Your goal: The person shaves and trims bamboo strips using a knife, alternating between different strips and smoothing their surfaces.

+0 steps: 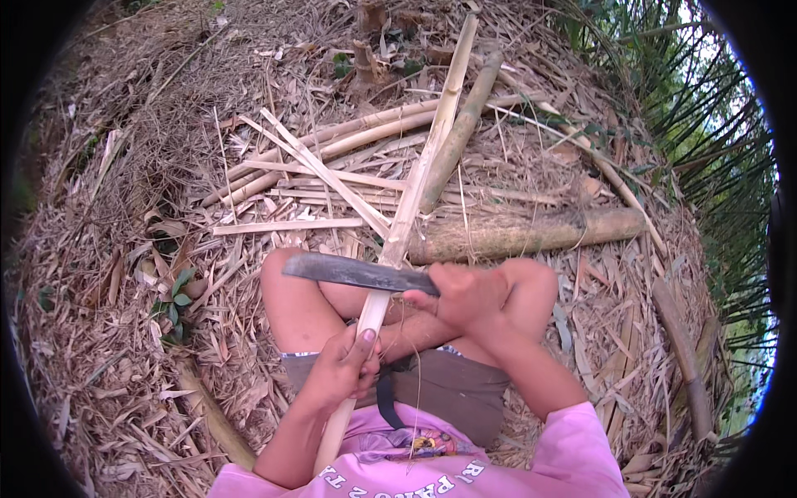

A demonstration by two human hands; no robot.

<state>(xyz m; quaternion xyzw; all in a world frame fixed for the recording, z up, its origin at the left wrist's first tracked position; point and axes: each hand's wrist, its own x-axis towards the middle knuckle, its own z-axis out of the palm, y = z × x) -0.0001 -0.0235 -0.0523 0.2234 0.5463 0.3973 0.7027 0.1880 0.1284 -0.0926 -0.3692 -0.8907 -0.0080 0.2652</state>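
My left hand is closed round the near part of a long split bamboo strip, thumb along its pale inner face. The strip runs from beside my waist up and away past my crossed legs. In my right hand is a machete with a broad dark blade. That blade lies crosswise over the strip, just beyond my left hand, its tip pointing left. My right fingers wrap the handle and hide most of it.
Beyond my knees lie several pale split strips and a thick bamboo log. A bamboo pole slants beside the held strip. Dry leaves and shavings cover the ground. A small green plant grows at left, a cut stump stands far off.
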